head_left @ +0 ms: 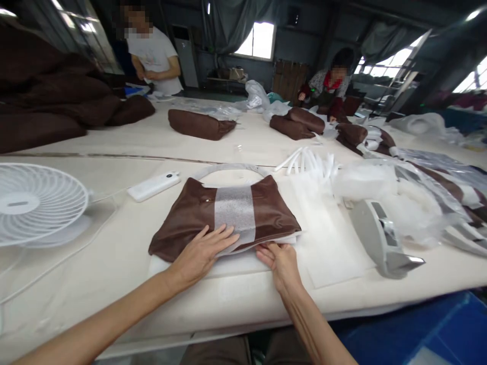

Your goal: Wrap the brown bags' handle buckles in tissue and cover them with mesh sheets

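A folded brown fabric piece [190, 213] with a white non-woven band [235, 210] round its middle lies on the table in front of me, on top of a white sheet [243, 263]. My left hand [203, 251] lies flat on the near edge of the brown fabric, fingers stretched out. My right hand [279, 258] pinches the near right edge of the white layers under the fabric.
A white fan [36, 203] stands at the left, with a white power bank [154, 186] beside it. White bags [327, 228], a grey tape dispenser [380, 238] and plastic wrap [411, 203] lie at the right. Brown folded bundles [200, 124] and two people are farther back.
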A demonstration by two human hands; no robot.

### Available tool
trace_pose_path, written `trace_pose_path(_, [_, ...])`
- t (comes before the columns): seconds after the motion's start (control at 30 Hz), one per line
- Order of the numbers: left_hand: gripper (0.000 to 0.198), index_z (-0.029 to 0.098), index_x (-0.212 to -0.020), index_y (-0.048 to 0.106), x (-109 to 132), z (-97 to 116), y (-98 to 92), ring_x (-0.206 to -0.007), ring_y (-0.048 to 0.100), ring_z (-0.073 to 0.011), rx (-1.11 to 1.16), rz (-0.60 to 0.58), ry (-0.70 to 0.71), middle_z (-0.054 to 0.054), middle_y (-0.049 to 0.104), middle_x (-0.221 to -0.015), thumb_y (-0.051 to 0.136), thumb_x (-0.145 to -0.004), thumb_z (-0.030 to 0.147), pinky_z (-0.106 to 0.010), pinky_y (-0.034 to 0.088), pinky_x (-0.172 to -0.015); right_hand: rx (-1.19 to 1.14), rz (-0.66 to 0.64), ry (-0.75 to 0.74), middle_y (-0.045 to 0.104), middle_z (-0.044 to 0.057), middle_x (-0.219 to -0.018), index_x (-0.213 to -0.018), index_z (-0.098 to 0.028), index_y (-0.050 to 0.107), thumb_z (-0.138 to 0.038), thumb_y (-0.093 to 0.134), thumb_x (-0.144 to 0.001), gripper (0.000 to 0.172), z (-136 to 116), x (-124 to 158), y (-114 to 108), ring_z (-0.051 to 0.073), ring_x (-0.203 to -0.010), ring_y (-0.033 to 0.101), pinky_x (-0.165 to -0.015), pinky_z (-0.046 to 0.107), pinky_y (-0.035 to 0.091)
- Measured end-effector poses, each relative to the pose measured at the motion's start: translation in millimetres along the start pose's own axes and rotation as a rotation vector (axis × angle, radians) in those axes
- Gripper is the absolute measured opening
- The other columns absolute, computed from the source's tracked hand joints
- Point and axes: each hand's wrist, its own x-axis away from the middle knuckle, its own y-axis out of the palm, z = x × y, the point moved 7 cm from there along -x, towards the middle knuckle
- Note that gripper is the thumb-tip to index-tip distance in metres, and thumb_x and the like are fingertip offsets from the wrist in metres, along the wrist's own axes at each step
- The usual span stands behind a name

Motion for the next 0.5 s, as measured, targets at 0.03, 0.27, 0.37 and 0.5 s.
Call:
trace_pose_path(0.03, [0.070,0.034,-0.152,0.031,2,2,2.0,-0.144,0.035,-0.0247,-0.056,0.038,0.020,-0.005,0.041,-0.154,0.033,-0.091,0.001,-0.059,0.032,-0.115,0.021,0.002,0.000,0.077,0.011,-0.091,-0.093,-0.012,0.067,-0.032,0.086,-0.060,0.043,-2,1,2,0.025,-0.081,0.076,-0.066,0.028,0.062])
trace_pose_path(0.27, [0.074,0.029,-0.149,0.038,9,12,6.4,-0.138,0.045,-0.0266,-0.304,0.214,0.110,-0.005,0.048,-0.149,0.031,-0.085,-0.006,-0.055,0.040,-0.111,0.502,-0.053,0.071,0.074,0.008,-0.072,-0.079,-0.016,0.059,-0.051,0.077,-0.069,0.041,-25,31,-26,0.021,-0.058,0.071,-0.050,0.027,0.055])
trace_pose_path(0.37, [0.072,0.030,-0.149,0.038,10,14,6.0,-0.138,0.045,-0.0275,-0.315,0.235,0.118,-0.005,0.049,-0.149,0.031,-0.087,-0.005,-0.056,0.039,-0.111,0.849,-0.041,-0.226,0.062,0.001,-0.051,-0.066,-0.020,0.054,-0.056,0.063,-0.084,0.041,-69,42,-24,0.016,-0.045,0.060,-0.044,0.025,0.047])
trace_pose_path(0.5, [0.071,0.030,-0.150,0.036,12,14,7.2,-0.140,0.043,-0.0277,-0.302,0.230,0.115,-0.006,0.048,-0.150,0.031,-0.088,-0.005,-0.057,0.037,-0.113,1.233,-0.173,-1.037,0.074,0.008,-0.094,-0.093,-0.021,0.070,-0.035,0.047,-0.100,0.028,-117,56,43,0.023,-0.096,0.068,-0.085,0.036,0.055])
